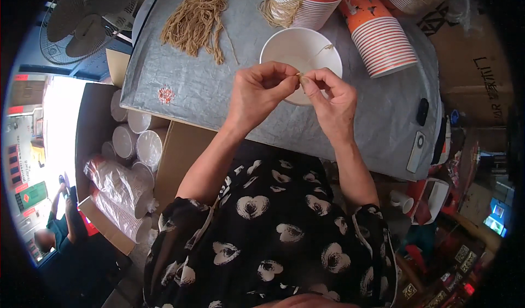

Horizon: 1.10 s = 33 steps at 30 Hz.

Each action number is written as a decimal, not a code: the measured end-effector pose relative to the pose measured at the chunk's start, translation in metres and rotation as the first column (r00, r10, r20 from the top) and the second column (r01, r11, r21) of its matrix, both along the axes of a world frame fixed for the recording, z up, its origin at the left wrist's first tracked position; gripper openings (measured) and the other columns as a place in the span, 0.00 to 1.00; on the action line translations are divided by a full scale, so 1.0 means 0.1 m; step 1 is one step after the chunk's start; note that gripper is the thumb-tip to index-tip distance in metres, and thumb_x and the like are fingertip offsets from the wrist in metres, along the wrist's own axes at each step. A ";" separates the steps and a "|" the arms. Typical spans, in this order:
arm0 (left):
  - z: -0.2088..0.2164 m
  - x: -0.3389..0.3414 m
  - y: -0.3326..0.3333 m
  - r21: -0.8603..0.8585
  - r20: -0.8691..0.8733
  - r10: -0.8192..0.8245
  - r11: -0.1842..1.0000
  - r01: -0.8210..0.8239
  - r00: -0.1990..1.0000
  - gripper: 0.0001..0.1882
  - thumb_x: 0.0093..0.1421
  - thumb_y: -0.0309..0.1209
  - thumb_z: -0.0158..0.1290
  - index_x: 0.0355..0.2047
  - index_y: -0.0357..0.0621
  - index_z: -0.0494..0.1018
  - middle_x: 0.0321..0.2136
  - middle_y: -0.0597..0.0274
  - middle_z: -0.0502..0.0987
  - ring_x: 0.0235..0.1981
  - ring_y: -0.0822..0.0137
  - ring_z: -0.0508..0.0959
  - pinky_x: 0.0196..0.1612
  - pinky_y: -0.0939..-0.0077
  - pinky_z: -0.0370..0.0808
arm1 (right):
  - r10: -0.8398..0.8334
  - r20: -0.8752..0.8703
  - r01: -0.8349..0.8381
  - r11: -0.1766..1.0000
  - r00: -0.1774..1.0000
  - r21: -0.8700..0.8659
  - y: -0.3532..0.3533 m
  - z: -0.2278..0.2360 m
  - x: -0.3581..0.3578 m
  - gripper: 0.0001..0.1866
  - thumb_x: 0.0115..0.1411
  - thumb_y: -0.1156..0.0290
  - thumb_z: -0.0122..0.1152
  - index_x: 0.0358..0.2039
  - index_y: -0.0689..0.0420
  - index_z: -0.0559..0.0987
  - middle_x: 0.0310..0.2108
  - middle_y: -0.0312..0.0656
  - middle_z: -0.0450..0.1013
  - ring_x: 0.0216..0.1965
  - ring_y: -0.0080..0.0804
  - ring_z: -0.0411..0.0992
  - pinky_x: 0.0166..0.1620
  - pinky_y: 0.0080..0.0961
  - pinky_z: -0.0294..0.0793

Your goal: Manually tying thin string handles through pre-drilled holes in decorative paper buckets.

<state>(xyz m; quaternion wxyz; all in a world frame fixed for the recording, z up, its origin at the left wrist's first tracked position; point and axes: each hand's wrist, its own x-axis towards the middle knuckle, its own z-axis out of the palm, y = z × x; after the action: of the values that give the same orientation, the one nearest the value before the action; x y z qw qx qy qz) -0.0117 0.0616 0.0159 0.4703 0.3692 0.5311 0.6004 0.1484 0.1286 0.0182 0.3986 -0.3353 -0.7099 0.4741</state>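
Observation:
My left hand [256,94] and my right hand [332,99] meet fingertip to fingertip over the near part of a white paper tub [281,48]. Both are closed in a pinch on a thin tan string [299,74], most of it hidden by the fingers. A short looped bit of similar string [326,48] shows against the tub's inside wall; whether it joins the pinched piece I cannot tell. Beyond my left hand lies a loose bundle of tan strings [197,21]. More string [280,10] hangs over a stack of orange-and-white paper tubs [311,2] behind the white tub.
Another tub stack [380,34] lies tilted at the far right. Small red and white bits [165,95] sit on the grey-covered table [191,84]. A white remote [416,150] rests near the right edge. Left of me are a carton of wrapped tubs [123,182] and a fan [85,24].

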 end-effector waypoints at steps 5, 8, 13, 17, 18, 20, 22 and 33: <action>0.04 0.00 -0.02 -0.045 -0.027 -0.045 0.998 0.044 0.999 0.09 0.61 0.25 0.63 0.41 0.33 0.81 0.35 0.60 0.84 0.36 0.75 0.81 0.42 0.81 0.79 | 0.014 -0.081 -0.036 0.961 0.997 -0.275 0.02 0.01 0.02 0.08 0.63 0.70 0.66 0.36 0.64 0.82 0.29 0.33 0.78 0.31 0.16 0.73 0.38 0.16 0.74; 0.00 -0.01 -0.02 -0.038 -0.049 -0.048 0.998 0.046 0.998 0.09 0.61 0.25 0.63 0.41 0.33 0.81 0.35 0.60 0.84 0.36 0.75 0.81 0.41 0.81 0.79 | 0.022 -0.122 -0.060 0.947 0.992 -0.314 0.04 -0.01 0.04 0.08 0.63 0.70 0.66 0.36 0.64 0.82 0.30 0.32 0.78 0.32 0.15 0.73 0.37 0.15 0.74; -0.04 -0.02 -0.01 -0.017 -0.018 -0.049 0.999 0.049 0.999 0.09 0.61 0.25 0.63 0.40 0.34 0.81 0.34 0.60 0.84 0.35 0.75 0.82 0.41 0.80 0.79 | 0.027 -0.143 -0.072 0.943 0.989 -0.325 0.03 -0.01 0.02 0.08 0.63 0.71 0.67 0.36 0.63 0.82 0.29 0.32 0.78 0.31 0.15 0.73 0.36 0.15 0.73; -0.04 -0.03 -0.02 -0.009 0.000 -0.032 0.999 0.032 0.999 0.08 0.62 0.27 0.62 0.38 0.33 0.81 0.31 0.62 0.84 0.33 0.77 0.80 0.38 0.82 0.78 | 0.038 -0.132 -0.079 0.942 0.991 -0.327 0.04 -0.02 0.02 0.09 0.63 0.70 0.66 0.35 0.63 0.82 0.29 0.32 0.78 0.30 0.14 0.72 0.36 0.15 0.73; -0.04 -0.03 -0.02 -0.009 0.000 -0.033 0.999 0.033 0.999 0.08 0.62 0.27 0.62 0.38 0.33 0.81 0.31 0.62 0.84 0.33 0.77 0.80 0.38 0.82 0.78 | 0.037 -0.131 -0.079 0.942 0.991 -0.327 0.05 -0.02 0.03 0.09 0.63 0.70 0.66 0.35 0.63 0.82 0.29 0.32 0.78 0.30 0.14 0.72 0.36 0.15 0.73; -0.05 -0.04 0.00 0.007 0.027 -0.056 0.998 0.056 0.998 0.09 0.63 0.28 0.61 0.38 0.33 0.80 0.31 0.62 0.83 0.33 0.77 0.80 0.39 0.82 0.78 | 0.063 -0.112 -0.094 0.948 0.992 -0.304 0.08 -0.01 0.05 0.10 0.66 0.68 0.62 0.38 0.63 0.82 0.30 0.33 0.78 0.29 0.15 0.73 0.33 0.14 0.73; -0.06 -0.04 0.01 0.005 0.043 -0.074 0.997 0.073 0.996 0.09 0.63 0.28 0.61 0.38 0.33 0.80 0.31 0.63 0.83 0.34 0.77 0.80 0.39 0.82 0.78 | 0.030 -0.080 -0.053 0.950 0.996 -0.307 0.09 0.10 0.01 0.11 0.68 0.68 0.59 0.39 0.63 0.81 0.30 0.34 0.78 0.28 0.15 0.73 0.32 0.14 0.72; -0.05 -0.04 0.02 0.017 -0.016 -0.100 0.995 0.100 0.995 0.06 0.64 0.25 0.59 0.39 0.34 0.78 0.32 0.65 0.82 0.35 0.78 0.80 0.40 0.83 0.78 | 0.266 0.022 -0.237 0.892 0.964 -0.385 0.28 0.14 0.08 0.08 0.68 0.72 0.58 0.41 0.63 0.81 0.26 0.34 0.78 0.23 0.13 0.70 0.26 0.13 0.70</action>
<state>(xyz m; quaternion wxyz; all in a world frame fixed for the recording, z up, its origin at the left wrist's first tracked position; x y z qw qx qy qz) -0.0160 0.0631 0.0107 0.4925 0.4038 0.5101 0.5780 0.1559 0.1562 0.0324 0.2350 -0.3286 -0.6565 0.6370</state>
